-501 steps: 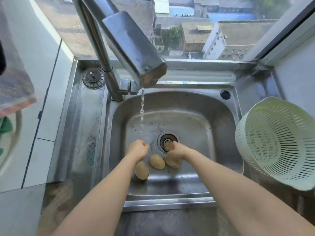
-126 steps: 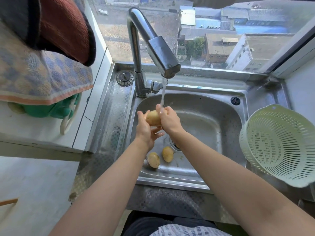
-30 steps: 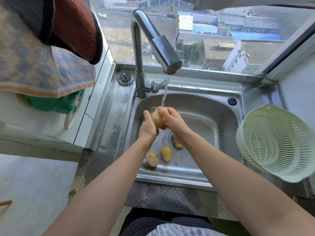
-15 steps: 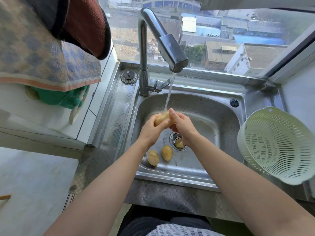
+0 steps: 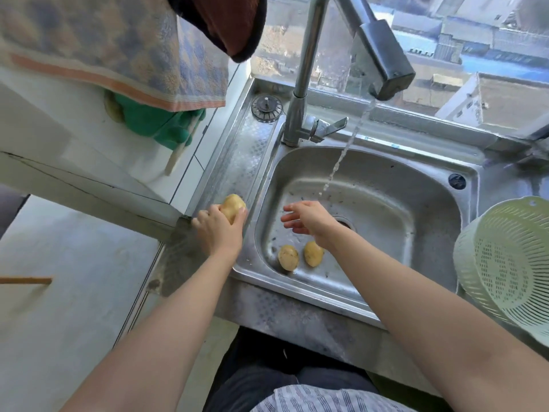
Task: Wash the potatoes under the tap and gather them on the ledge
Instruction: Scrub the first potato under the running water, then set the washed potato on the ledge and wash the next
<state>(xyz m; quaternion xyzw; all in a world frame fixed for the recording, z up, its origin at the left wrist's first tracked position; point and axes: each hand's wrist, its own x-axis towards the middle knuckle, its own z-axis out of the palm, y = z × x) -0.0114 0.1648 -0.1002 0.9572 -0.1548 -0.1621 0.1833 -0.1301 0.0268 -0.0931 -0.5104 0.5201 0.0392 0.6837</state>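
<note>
- Stainless-steel sink point(image 5: 401, 209) below a high window, with the tap point(image 5: 381, 69) running a thin stream point(image 5: 341, 156) into the basin.
- Half a second ago both hands were rubbing one potato under that stream. Now the left hand point(image 5: 218, 230) has carried the washed potato point(image 5: 233, 205) out of the water to the patterned ledge point(image 5: 237, 162) just left of the basin rim. Its fingers curl round the potato; I cannot tell whether the potato touches the metal yet.
- The right hand point(image 5: 309, 220) has let go and hangs over the basin, fingers loosely spread and holding nothing, near the stream but not under it.
- Two potatoes point(image 5: 288, 257) lie side by side at the near wall of the basin, where they lay before. Another seen at the drain earlier is now hidden by the right wrist.
- By my reading the first potato is about to be set down, and the rest remain to be washed.
- A sink strainer point(image 5: 266, 107) sits at the ledge's far end; a pale colander point(image 5: 511, 263) rests at the right.
</note>
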